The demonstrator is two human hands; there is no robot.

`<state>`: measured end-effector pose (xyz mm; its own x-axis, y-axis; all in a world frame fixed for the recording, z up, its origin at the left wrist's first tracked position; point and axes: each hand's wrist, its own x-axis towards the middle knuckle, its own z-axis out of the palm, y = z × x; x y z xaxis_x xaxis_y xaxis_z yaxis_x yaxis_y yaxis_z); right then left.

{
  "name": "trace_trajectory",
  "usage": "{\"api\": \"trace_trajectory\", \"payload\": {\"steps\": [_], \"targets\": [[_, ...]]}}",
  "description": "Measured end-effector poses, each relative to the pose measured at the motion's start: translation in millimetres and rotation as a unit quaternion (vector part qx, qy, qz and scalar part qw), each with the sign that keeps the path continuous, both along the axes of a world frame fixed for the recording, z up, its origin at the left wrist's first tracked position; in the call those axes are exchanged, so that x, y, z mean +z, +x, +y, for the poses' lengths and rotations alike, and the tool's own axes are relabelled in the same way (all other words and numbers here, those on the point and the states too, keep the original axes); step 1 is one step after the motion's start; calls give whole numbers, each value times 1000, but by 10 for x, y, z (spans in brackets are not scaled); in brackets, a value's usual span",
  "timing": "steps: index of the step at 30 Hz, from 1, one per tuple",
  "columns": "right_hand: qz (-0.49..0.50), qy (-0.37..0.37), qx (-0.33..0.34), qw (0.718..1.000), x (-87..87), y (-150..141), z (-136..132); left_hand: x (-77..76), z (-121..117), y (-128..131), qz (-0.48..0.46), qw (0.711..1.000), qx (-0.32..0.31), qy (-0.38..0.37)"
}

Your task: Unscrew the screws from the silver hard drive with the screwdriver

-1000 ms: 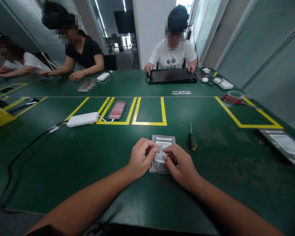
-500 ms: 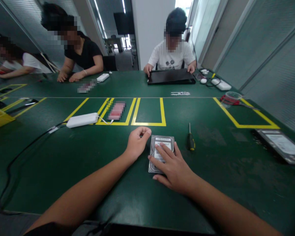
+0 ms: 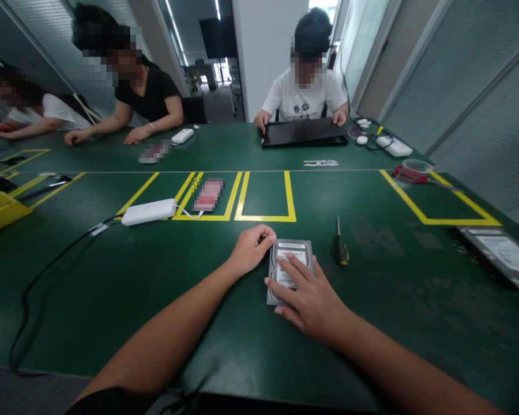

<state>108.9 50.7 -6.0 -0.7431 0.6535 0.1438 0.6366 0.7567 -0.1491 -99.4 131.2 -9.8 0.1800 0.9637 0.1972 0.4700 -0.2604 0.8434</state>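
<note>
A silver hard drive (image 3: 303,244) with a white label lies on the green table. My right hand (image 3: 305,291) rests over it, fingers spread flat across the label and thumb by its near edge. At the drive's far left corner is my left hand (image 3: 253,251), closed, with thumb and curled fingertips together. Whatever is between those fingertips, if anything, is too small to make out. To the right of the drive lies a screwdriver (image 3: 341,248) with a black and yellow handle, its shaft pointing away from me.
Another drive-like metal unit (image 3: 504,253) lies far right. A white power strip (image 3: 149,212) with a black cable is on the left, beside a pink phone (image 3: 209,195). Yellow tape (image 3: 266,218) outlines areas. Across the table a person holds a black panel (image 3: 305,132); other people sit at left.
My left hand has moved slightly right, against the drive's corner. My right hand stays spread on the drive. The view has shifted slightly, and a person at left has reached an arm outward.
</note>
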Motion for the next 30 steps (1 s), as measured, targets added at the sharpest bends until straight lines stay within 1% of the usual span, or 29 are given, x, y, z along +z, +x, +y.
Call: {"api": "trace_trajectory", "payload": {"steps": [7,13,19,24,30], "targets": [[8,8,7,1000,-16,9,-7,-65,133,-129,-23,999,-32,-13],[11,7,19,1000,-28,22,5,-75,199,-205,7,997,-63,-32],[8,7,20,1000,-38,37,2,-60,216,-236,17,996,-85,-36],[11,6,17,1000,-34,35,1,-21,194,-234,31,996,-84,-22],[18,8,17,1000,-30,27,-9,-3,170,-206,84,993,-81,17]]}}
